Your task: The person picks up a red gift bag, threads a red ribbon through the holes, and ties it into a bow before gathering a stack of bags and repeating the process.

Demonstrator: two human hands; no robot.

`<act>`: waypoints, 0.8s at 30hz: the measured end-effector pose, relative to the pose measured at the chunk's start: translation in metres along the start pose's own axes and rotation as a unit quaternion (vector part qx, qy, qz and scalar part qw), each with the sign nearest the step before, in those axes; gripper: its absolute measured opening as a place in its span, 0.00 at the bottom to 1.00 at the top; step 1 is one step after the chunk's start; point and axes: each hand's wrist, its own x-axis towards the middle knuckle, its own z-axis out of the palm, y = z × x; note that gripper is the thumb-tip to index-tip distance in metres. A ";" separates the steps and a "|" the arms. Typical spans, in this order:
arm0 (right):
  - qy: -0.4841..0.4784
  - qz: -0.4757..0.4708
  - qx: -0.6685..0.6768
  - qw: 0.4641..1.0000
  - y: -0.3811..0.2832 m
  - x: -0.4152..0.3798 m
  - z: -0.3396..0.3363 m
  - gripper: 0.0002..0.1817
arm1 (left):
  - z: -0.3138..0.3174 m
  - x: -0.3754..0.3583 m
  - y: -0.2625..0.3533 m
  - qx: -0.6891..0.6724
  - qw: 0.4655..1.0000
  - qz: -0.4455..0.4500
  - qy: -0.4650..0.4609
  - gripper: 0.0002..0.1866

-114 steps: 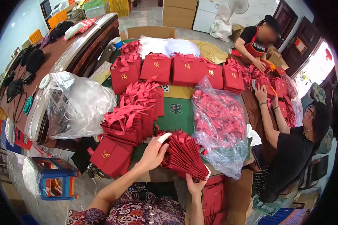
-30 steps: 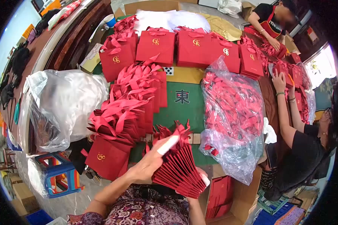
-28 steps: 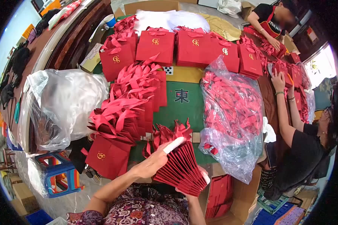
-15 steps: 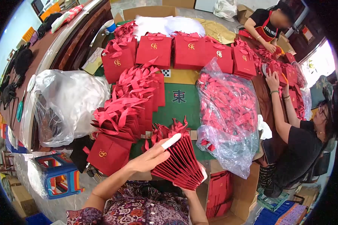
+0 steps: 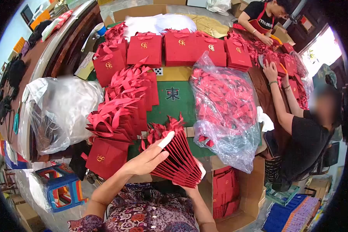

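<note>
A fanned stack of red paper gift bags [image 5: 178,160] with ribbon handles tilts over the table's near edge. My left hand [image 5: 147,159] lies along its left side with fingers stretched out; a white cover wraps one fingertip. My right hand [image 5: 197,179] grips the stack's lower right end, its fingers mostly hidden behind the bags; white shows on its thumb too. Just left of my left hand lies a red bag with a gold logo [image 5: 106,158]. Behind it runs a long row of bags with loose ribbons [image 5: 118,98].
A clear plastic bag of red ribboned items [image 5: 224,100] lies right of centre. Finished-looking bags [image 5: 145,50] line the far side. A cardboard box [image 5: 251,201] holding red bags stands at lower right. Two people work at right, one's hands [image 5: 272,73] on bags. White plastic [image 5: 65,112] lies left.
The view has shifted slightly, so the table's contents appear further left and a little higher. Both hands stay at the fanned stack; the left thumb now shows more apart from the index finger.
</note>
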 end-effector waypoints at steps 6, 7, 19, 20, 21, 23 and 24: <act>-0.034 -0.019 -0.099 0.994 0.006 -0.004 -0.003 0.33 | -0.004 -0.004 -0.001 -0.081 0.996 -0.020 -0.021 0.32; -0.063 -0.018 -0.163 0.984 0.007 -0.004 -0.003 0.35 | -0.002 -0.006 -0.001 -0.120 0.992 -0.024 -0.025 0.32; 0.198 0.028 -0.024 0.980 0.012 0.001 -0.003 0.43 | 0.002 -0.028 0.012 -0.051 0.947 0.009 0.316 0.22; 0.214 0.027 -0.031 0.976 0.010 0.003 -0.001 0.35 | 0.005 -0.030 0.005 -0.044 0.925 0.096 0.366 0.19; 0.210 0.022 -0.032 0.977 0.004 0.008 -0.001 0.35 | 0.012 -0.037 0.001 -0.046 0.923 0.100 0.369 0.19; 0.225 0.073 0.025 0.971 -0.013 0.016 0.001 0.34 | 0.025 -0.053 -0.007 -0.013 0.912 0.072 0.403 0.18; 0.227 0.086 -0.005 0.970 -0.012 0.018 0.000 0.35 | 0.027 -0.058 -0.010 0.018 0.915 0.068 0.397 0.19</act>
